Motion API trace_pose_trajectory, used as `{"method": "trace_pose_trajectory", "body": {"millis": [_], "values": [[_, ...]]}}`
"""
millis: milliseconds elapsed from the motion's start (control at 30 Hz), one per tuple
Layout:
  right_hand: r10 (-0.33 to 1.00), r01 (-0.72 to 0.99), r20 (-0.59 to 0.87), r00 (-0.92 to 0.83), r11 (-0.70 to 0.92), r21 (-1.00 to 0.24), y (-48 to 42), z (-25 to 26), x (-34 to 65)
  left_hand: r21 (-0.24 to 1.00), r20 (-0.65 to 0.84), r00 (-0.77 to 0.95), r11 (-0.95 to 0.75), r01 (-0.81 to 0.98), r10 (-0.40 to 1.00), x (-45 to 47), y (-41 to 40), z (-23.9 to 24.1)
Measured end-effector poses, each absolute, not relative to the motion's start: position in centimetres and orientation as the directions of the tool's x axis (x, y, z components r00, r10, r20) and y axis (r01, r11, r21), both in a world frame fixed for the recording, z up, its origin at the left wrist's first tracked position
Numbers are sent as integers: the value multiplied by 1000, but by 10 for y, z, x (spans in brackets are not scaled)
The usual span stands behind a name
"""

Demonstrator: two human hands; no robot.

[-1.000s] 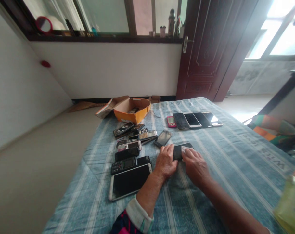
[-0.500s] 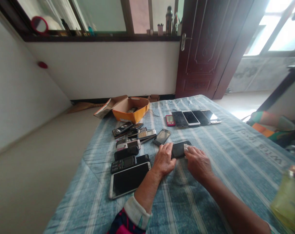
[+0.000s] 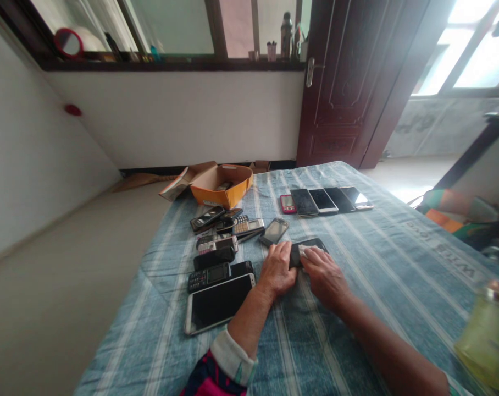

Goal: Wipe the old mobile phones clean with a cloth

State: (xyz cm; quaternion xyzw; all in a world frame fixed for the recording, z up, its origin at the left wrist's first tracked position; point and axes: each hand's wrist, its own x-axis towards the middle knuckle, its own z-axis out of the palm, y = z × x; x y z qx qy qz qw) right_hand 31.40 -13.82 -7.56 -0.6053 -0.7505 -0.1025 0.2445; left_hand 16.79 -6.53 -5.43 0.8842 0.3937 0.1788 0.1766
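Black phone point(image 3: 294, 256) lies flat on the striped blue cloth point(image 3: 159, 330), between the person's two hands and just beside a smaller grey phone point(image 3: 275, 231). The left hand point(image 3: 277, 269) comes in with its forearm slanting up and to the right, palm down; its fingers, close together and bent, hold the phone's left end, the thumb at the near edge. From the lower right, the right hand point(image 3: 326, 275) reaches across, knuckles raised, its bunched fingers holding a white wipe point(image 3: 303, 249) against the screen; its thumb is hidden. Beyond the hands stands an orange box point(image 3: 239, 194), open, its lid folded out to the left, with a dark phone point(image 3: 224, 186) inside. A pink cup point(image 3: 271, 53) on the sill holds thin dark items, too small to identify.
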Motion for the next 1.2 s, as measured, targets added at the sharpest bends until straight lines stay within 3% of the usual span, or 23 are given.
{"method": "trace_pose_trajectory", "body": {"millis": [333,567,767,1200], "values": [[919,928,368,-144,254,-271,-110,-56,300,507,130,595,-568,648,793,168,-65,-50],[964,982,257,64,-16,-186,-96,-50,318,490,147,593,-579,652,792,167,-64,-53],[941,969,250,228,-194,-154,-104,-56,341,492,150,600,-586,644,786,168,-64,-55],[860,983,495,-123,176,-62,-139,-77,297,492,159,599,-589,641,784,167,-61,-57]]}}
